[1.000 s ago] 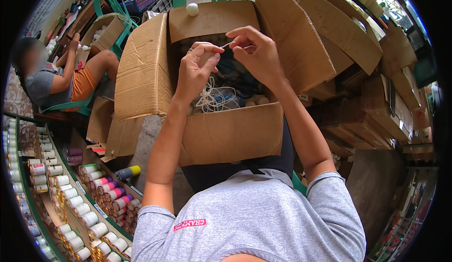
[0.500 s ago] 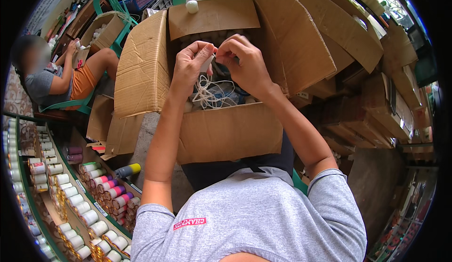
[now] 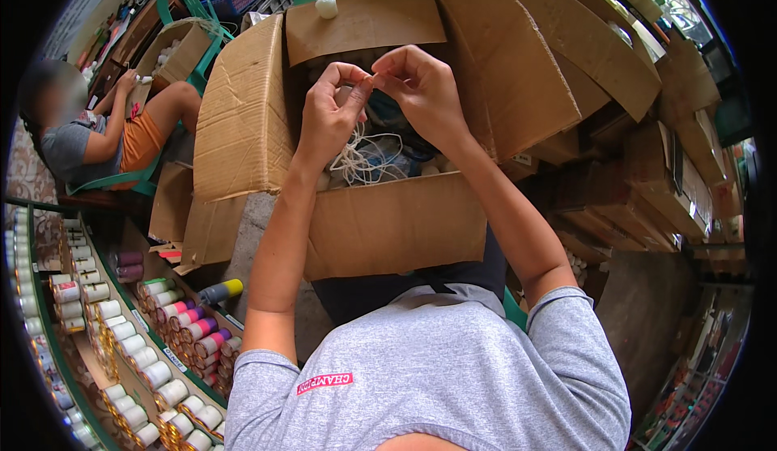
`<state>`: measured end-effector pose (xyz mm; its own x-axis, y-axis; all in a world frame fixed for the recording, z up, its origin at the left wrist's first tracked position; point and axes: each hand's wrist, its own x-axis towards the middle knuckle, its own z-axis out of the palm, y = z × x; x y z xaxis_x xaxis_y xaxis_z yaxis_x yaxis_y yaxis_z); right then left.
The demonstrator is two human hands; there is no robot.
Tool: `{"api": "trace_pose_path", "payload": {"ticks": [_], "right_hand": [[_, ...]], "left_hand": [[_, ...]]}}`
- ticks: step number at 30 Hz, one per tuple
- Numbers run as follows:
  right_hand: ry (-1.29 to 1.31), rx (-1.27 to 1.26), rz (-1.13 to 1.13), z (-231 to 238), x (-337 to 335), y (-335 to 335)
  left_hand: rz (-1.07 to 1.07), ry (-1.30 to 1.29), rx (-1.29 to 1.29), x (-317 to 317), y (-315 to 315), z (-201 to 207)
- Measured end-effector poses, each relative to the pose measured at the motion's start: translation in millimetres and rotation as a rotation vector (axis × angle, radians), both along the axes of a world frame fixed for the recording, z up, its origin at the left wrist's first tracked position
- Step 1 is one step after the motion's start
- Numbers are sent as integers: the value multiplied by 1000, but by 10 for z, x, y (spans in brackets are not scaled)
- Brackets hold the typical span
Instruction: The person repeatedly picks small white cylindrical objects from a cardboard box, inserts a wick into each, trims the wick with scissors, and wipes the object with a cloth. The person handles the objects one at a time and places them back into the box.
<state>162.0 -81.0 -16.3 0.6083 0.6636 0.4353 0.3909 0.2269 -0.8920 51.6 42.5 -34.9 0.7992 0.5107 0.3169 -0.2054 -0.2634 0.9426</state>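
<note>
right hand [image 3: 422, 91] rising beside left hand [image 3: 329, 113], both pinching together, contents unclear; white cord tangle [image 3: 354, 161] lying below, nearer left.

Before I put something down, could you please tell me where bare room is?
Floor looks bare at right, between the stacked cartons and the far-right rack. A narrow strip also shows left of the open box, beside brown cardboard. Crowded: inside the box, around the white cord, and among the thread spools.

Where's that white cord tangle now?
In the head view, the white cord lies left of centre in the open cardboard box, just below the left hand.
</note>
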Motion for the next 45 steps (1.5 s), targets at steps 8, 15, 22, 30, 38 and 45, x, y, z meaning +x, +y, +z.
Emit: {"api": "trace_pose_path", "payload": {"ticks": [8,15,22,30,38,45], "right_hand": [[216,90,134,-33,-46,44],[357,55,158,-101,-36,87],[454,65,223,-18,-39,60],[19,-92,75,-7,-60,23],[-282,-45,-59,-5,-87,-66],[-751,-78,-206,-84,5,-58]], "left_hand": [[99,-198,67,26,-30,1],[301,-165,239,-17,-117,80],[368,-159,573,-19,-87,51],[156,-59,149,-49,-60,9],[-10,-119,-243,-9,-66,65],[200,157,420,-18,-82,23]]}}
